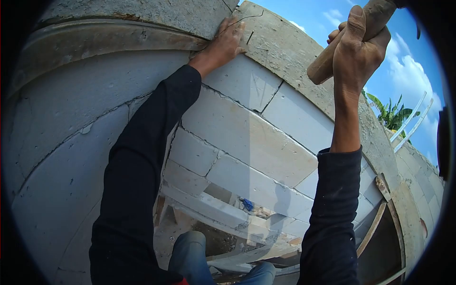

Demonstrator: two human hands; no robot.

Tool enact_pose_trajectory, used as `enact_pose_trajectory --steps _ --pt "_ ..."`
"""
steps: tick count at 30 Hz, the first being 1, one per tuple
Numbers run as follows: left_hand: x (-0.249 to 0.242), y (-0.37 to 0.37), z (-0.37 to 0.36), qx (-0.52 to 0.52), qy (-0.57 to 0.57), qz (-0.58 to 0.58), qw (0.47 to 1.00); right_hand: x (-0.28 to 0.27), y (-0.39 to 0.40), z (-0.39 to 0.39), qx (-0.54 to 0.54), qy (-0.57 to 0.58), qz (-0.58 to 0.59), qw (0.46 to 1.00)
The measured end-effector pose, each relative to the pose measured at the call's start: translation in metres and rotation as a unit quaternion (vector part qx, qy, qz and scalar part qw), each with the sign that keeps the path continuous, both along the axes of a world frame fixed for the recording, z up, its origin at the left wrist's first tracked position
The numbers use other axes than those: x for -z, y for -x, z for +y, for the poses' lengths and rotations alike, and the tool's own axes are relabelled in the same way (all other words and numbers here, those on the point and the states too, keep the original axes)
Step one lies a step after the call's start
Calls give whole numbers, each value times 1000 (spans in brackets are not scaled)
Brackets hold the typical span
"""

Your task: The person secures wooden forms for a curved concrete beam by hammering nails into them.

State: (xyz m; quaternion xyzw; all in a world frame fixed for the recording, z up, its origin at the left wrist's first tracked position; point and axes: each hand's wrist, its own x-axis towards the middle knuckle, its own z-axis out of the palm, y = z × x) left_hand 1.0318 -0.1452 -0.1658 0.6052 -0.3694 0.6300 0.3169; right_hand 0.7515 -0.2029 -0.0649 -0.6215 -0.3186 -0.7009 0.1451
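A wooden handle (354, 40) is held in the right hand (358, 50), raised against the sky at the upper right. The handle is round, brown and worn, with a blunt lower end; its upper end runs out of view, so the tool head is not seen. The right hand is closed in a fist around the handle, thumb on top, with the forearm upright and the dark sleeve (332, 213) slipped down to the mid-forearm.

A thin dark nail (250, 37) is seen on the grey concrete band (294, 57) that caps the wall, just beside the left fingertips. The left hand (227, 42) is laid against the joint where the band meets the white block wall (247, 137), fingers spread and bent, pressed on the surface. Whether the nail is pinched by the fingers cannot be told. The left arm is stretched upward, sleeved in black to the wrist.

The blocks are pale, with cracked, irregular mortar joints. Below, a knee in blue jeans (190, 251) is seen, with broken block pieces and a small blue scrap (247, 204) lying on a ledge. Palm fronds (392, 114) are visible at the right.
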Motion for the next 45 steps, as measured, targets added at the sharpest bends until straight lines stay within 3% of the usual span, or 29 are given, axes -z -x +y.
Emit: enact_pose_trajectory --steps 1,3,4,6,7,8,11,12,13,16,17,18,19,21,25,27,28,29,30,31,33,36,38,39,40,42,43,44,45 --pt "6 -2 -4 -143 22 -33 989 -5 2 4 -50 29 -46 997" --pt "2 -6 -4 -195 -46 37 979 8 -12 -4 -55 30 -47 997" --pt "1 -4 -6 -242 -117 106 957 27 -29 -14 84 33 8 996" --pt "0 17 -2 -316 -144 129 929 53 -68 -49 312 36 179 932" --pt "3 24 -1 -391 -171 152 891 57 -73 -53 395 34 296 869" --pt "3 21 0 -396 -168 147 891 50 -70 -60 392 32 290 872" --pt "11 2 3 -334 -155 101 924 23 -25 -34 280 -26 184 942" --pt "13 4 2 -345 -152 101 921 14 -18 -29 211 -31 72 974" --pt "13 3 0 -355 -147 99 918 5 -12 -21 59 -32 12 998" --pt "14 -3 -1 -315 -126 89 936 4 -33 -15 -120 45 -100 987" --pt "14 -4 0 -312 -129 92 937 24 -49 -33 111 21 52 992" --pt "14 -2 1 -340 -139 91 926 44 -65 -50 364 73 176 912" --pt "16 2 0 -367 -148 88 914 52 -81 -69 415 88 312 850" --pt "9 -5 1 -358 -129 83 921 38 -54 -53 439 96 320 834" --pt "13 -11 -5 -393 -148 92 903 4 0 -16 169 -51 77 981" --pt "14 -9 -5 -400 -149 88 900 -11 0 -10 -34 38 -55 997" --pt "14 -6 -3 -404 -149 82 899 -4 -16 -16 -51 61 -86 993" --pt "13 -2 1 -401 -152 85 899 13 -37 -26 42 67 -88 993" --pt "11 6 4 -424 -162 92 886 34 -57 -39 222 76 -5 972" --pt "14 14 3 -445 -176 97 872 43 -70 -56 518 142 289 793" --pt "14 7 -3 -417 -159 101 889 30 -74 -58 470 122 297 822" --pt "17 -1 -3 -413 -154 104 891 17 -23 -27 332 -2 165 929" --pt "17 -1 -1 -443 -156 100 877 -8 -8 -19 69 -9 35 997" --pt "15 7 2 -454 -163 107 869 -8 -16 -19 68 -9 38 997" --pt "16 12 0 -463 -173 112 862 -4 -23 -18 -27 29 2 999" --pt "13 6 2 -456 -178 112 865 22 -66 -42 127 67 -74 987" --pt "16 7 0 -450 -185 107 867 41 -70 -57 479 142 191 845" --pt "25 6 -8 -444 -191 101 870 52 -90 -81 447 130 265 845" --pt "23 -7 -13 -430 -168 90 882 38 -80 -75 448 130 247 849"
